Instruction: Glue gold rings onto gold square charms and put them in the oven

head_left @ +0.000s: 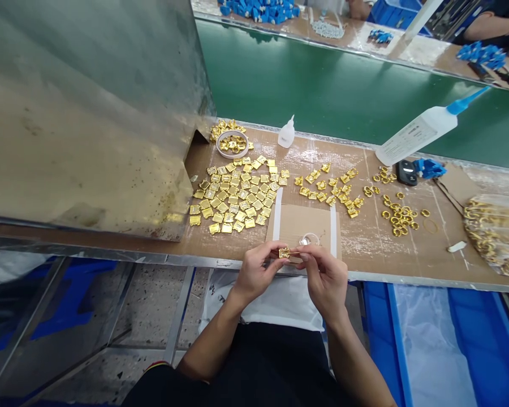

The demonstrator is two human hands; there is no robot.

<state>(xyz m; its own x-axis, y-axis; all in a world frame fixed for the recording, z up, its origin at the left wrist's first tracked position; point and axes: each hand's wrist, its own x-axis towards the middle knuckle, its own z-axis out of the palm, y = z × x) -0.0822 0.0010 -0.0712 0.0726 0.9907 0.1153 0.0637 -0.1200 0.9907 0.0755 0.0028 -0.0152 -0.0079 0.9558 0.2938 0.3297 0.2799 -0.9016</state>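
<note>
My left hand [255,272] pinches a small gold square piece [284,253] at the table's front edge. In my right hand [327,278] is a thin stick [296,253], its tip at the gold piece. Just beyond the fingers, a small clear round dish [309,239] rests on a cardboard sheet [302,219] with white tape down both sides. Many flat gold pieces [233,195] lie in rows to the left. Further gold pieces [331,189] are scattered behind the sheet, and gold rings [401,217] lie in a loose heap to the right.
A large metal panel [89,118] stands at left. A tape roll [232,144] surrounds gold pieces. A small white bottle [287,133] and a large leaning bottle [419,135] line the back, before a green belt [322,73]. A bag of gold parts [498,234] lies right. Co-workers' arms [494,25] show beyond.
</note>
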